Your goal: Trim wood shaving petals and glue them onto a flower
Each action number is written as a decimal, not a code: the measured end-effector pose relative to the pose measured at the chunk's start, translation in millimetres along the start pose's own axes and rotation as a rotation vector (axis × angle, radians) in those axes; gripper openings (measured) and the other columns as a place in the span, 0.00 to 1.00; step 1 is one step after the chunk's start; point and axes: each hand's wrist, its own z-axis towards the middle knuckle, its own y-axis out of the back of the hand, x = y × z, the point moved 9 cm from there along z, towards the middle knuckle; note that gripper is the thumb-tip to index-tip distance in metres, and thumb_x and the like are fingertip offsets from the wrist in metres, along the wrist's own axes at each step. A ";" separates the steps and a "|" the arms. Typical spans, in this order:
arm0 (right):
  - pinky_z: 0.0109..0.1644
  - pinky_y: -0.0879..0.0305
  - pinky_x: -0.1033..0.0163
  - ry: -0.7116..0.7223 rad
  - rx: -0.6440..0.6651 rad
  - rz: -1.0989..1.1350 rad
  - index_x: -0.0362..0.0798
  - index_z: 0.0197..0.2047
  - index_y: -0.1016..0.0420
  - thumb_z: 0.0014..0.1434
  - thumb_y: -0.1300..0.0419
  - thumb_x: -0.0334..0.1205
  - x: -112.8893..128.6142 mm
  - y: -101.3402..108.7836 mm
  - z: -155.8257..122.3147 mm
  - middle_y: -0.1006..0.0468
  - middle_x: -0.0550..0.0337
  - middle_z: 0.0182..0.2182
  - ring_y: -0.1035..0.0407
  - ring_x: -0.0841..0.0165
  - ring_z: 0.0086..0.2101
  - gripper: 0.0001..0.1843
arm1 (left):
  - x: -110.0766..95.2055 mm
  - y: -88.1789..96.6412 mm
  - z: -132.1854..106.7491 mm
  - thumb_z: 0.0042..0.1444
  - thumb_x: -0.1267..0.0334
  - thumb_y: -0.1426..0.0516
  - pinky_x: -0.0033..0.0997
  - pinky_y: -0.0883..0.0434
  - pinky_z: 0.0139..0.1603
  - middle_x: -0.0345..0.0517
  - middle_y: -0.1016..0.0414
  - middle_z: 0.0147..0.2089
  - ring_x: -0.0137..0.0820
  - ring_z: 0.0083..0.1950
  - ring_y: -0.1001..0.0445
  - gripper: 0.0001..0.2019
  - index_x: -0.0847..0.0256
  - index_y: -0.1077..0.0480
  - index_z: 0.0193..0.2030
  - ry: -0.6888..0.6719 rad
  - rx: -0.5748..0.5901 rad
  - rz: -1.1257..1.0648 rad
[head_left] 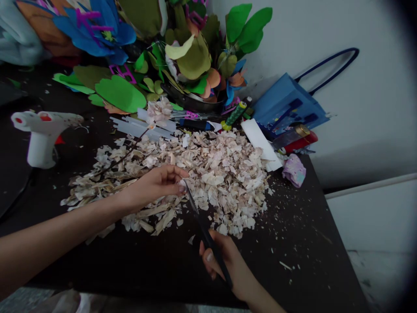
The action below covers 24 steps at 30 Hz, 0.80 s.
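The right hand [224,265] grips long black scissors [206,234], their tip just at the left hand's fingertips. The hands are otherwise apart. The curled left hand [151,187] lies over a heap of pale shavings [221,182] on a dark table [302,226]; whether it pinches anything is hidden. A white glue gun [42,137] stands nearby.

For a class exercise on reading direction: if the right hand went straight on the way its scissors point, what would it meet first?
Probably the fingertips of the left hand, just ahead of the black scissors; depth is unclear.
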 end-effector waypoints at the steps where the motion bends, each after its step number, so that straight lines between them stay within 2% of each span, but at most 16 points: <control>1: 0.21 0.48 0.70 -0.003 -0.002 0.002 0.47 0.30 0.34 0.47 0.38 0.78 -0.6 0.0 0.0 0.39 0.70 0.18 0.45 0.76 0.18 0.38 | -0.3 0.0 -0.3 0.54 0.57 0.34 0.30 0.27 0.34 0.40 0.25 0.34 0.29 0.33 0.25 0.19 0.59 0.30 0.50 0.002 0.001 0.003; 7: 0.21 0.47 0.70 0.000 -0.011 0.004 0.47 0.30 0.35 0.48 0.39 0.78 -0.5 -0.2 0.1 0.39 0.70 0.19 0.45 0.76 0.19 0.38 | 0.1 2.2 0.4 0.52 0.57 0.34 0.34 0.25 0.40 0.40 0.25 0.34 0.32 0.36 0.22 0.19 0.59 0.29 0.49 -0.003 -0.017 -0.022; 13: 0.23 0.46 0.69 0.006 0.002 -0.011 0.47 0.30 0.35 0.48 0.39 0.78 0.8 -0.9 -0.4 0.39 0.69 0.19 0.45 0.76 0.19 0.37 | -0.6 -0.9 -1.3 0.53 0.57 0.33 0.31 0.26 0.39 0.40 0.23 0.35 0.30 0.36 0.23 0.18 0.58 0.29 0.49 0.029 0.003 -0.049; 17: 0.23 0.44 0.69 0.003 0.008 -0.042 0.48 0.30 0.36 0.48 0.38 0.77 -2.2 -1.0 -1.5 0.38 0.69 0.20 0.44 0.75 0.20 0.37 | 0.6 -1.5 -1.0 0.52 0.57 0.33 0.29 0.27 0.35 0.40 0.23 0.35 0.30 0.34 0.23 0.19 0.58 0.29 0.49 0.046 0.003 -0.060; 22: 0.24 0.44 0.69 0.022 0.019 -0.051 0.48 0.31 0.35 0.50 0.40 0.77 -2.4 -0.6 -1.4 0.38 0.68 0.20 0.43 0.75 0.20 0.36 | 0.9 -1.1 -0.4 0.50 0.58 0.32 0.32 0.25 0.41 0.41 0.23 0.36 0.31 0.37 0.22 0.19 0.59 0.29 0.48 0.046 0.005 -0.071; 24: 0.24 0.44 0.69 0.025 0.024 -0.048 0.48 0.31 0.35 0.51 0.40 0.77 -1.6 -0.7 -0.9 0.38 0.68 0.20 0.43 0.75 0.20 0.36 | 0.5 -1.2 -1.0 0.51 0.58 0.33 0.31 0.25 0.39 0.41 0.23 0.35 0.31 0.36 0.22 0.19 0.59 0.29 0.48 0.053 0.006 -0.066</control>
